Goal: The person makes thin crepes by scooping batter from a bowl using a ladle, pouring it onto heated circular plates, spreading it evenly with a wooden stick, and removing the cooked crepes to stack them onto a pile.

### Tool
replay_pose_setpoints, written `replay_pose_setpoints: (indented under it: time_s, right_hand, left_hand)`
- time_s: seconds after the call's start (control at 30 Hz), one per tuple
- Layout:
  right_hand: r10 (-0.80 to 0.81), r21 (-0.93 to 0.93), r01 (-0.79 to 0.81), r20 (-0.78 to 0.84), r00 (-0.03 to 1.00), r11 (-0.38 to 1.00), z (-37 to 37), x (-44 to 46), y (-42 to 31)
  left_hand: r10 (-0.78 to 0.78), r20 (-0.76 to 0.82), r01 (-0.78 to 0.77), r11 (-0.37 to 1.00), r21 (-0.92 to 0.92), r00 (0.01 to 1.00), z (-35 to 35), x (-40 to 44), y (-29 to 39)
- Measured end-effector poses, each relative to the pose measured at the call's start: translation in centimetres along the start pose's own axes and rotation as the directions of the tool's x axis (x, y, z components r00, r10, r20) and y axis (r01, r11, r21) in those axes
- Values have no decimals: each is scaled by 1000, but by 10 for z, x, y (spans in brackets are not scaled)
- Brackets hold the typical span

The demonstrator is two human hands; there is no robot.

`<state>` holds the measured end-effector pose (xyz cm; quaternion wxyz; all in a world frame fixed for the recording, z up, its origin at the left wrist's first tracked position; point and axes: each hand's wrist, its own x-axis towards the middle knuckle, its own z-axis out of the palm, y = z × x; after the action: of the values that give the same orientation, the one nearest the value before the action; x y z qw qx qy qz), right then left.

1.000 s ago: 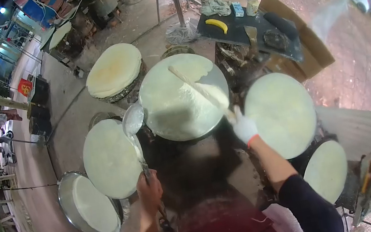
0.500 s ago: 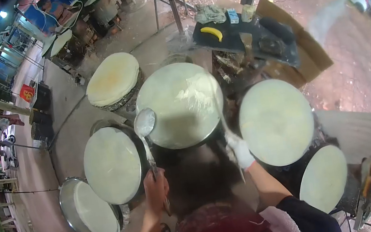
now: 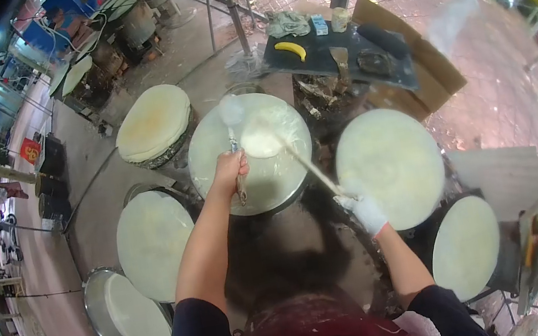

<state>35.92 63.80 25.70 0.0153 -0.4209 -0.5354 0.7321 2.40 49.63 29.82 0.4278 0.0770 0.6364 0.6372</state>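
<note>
My bare left hand (image 3: 231,171) is closed around the handle of a metal ladle (image 3: 232,110), whose bowl is over the far left part of a large round griddle (image 3: 216,189) in front of me. Pale batter (image 3: 260,141) forms a thick white patch near the griddle's middle. My right hand (image 3: 363,212), in a white glove, grips a long thin wooden stick (image 3: 311,170). The stick slants left across the griddle and its far end reaches the batter patch; motion blur hides that end's shape.
More round pale-topped griddles stand at left (image 3: 156,245), right (image 3: 390,168) and lower right (image 3: 466,248). A metal basin (image 3: 100,321) of white batter is at lower left. A stack of flatbreads (image 3: 153,124) sits behind. A dark board (image 3: 308,56) carries a banana (image 3: 291,50).
My left hand has moved forward with the ladle, from the griddle's left edge to over its far side. The stick has swung left from the right rim to the white batter patch.
</note>
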Motion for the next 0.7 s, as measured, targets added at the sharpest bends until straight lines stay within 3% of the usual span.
replay_pose_setpoints:
  time_s: [0.1,0.2,0.3,0.33,0.4,0.5,0.53,0.57,0.6,0.63,0.7]
  right_hand:
    - [13,104,-2,-110,994,995,54,-33,7]
    - [149,328,-180,118,982,928,102,-39,21]
    - [74,271,-65,-23,997,961,108,-53,-10]
    - [-21,182,39,-103,994,982,104,-35,20]
    - [84,314,-79,-3,996,946,136,-45,31]
    - [161,430,-209,146,976,878,184,-49,30]
    - [167,467,-244,200,965,850,189,-52,18]
    - [166,502,-275,252,953,820,191,-51,7]
    - [164,448,-193,103,981,873,184,-49,0]
    - [103,390,-112,42,994,914,170,-39,2]
    - [68,297,-7,-196,978,955,164,-38,-12]
  left_hand:
    - [-78,86,77,997,7,993,-3,2,-20]
    - [-195,102,201,978,-53,975,-4,-28,-28]
    - [-251,83,264,913,-309,964,-22,-54,-32]
    - [-274,106,294,885,-360,956,-28,-58,-37]
    - [-323,161,361,817,-450,933,-36,-61,-51]
    - [-267,163,313,787,-532,950,-11,-81,-51]
    - [-178,335,357,706,-612,925,-23,-59,-75]
    - [-38,288,180,856,-485,957,-39,-67,-62]
    - [113,268,-16,942,-336,957,-61,-79,-48]
    - [174,289,-80,947,-311,941,-79,-83,-35]
    - [84,512,247,801,-545,855,-111,-85,-33]
